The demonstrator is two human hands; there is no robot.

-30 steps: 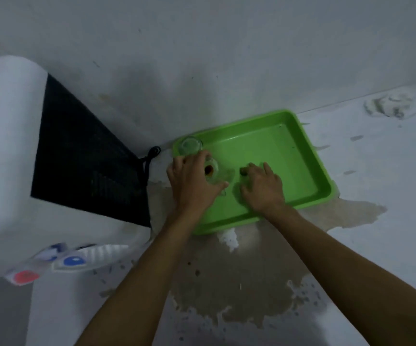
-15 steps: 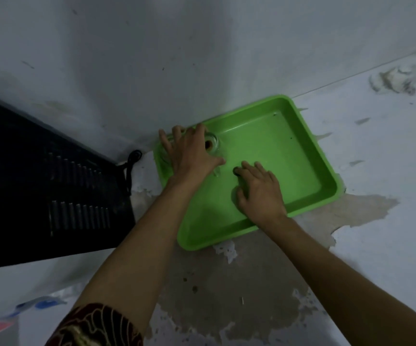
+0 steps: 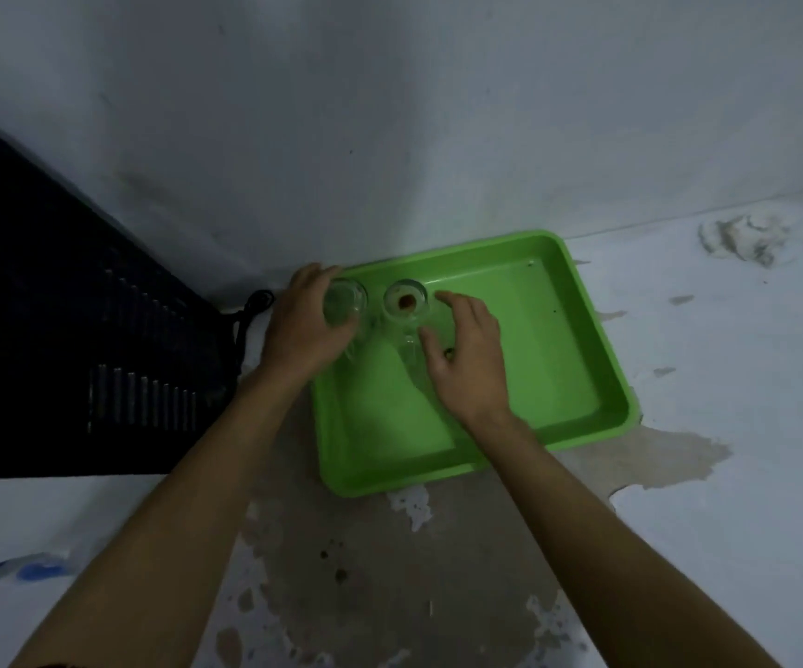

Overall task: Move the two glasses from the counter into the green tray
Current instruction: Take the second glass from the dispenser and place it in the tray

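Observation:
The green tray (image 3: 548, 368) lies on the counter against the wall. Two clear glasses stand upright side by side in its far left corner. My left hand (image 3: 300, 330) is wrapped around the left glass (image 3: 345, 301) from the left side. The right glass (image 3: 406, 301) has a brown spot at its bottom. My right hand (image 3: 469, 364) hovers over the tray just right of that glass, fingers spread, with the thumb and forefinger close to its wall. I cannot tell whether they touch it.
A black ribbed appliance (image 3: 76, 339) fills the left side, with a black cord (image 3: 251, 308) by the tray's corner. The counter (image 3: 389, 585) in front is stained and peeling. A white lump (image 3: 741, 241) sits at the back right.
My left hand has slid off the right glass and closed round the left one. My right hand has lifted from the tray floor and moved up beside the right glass.

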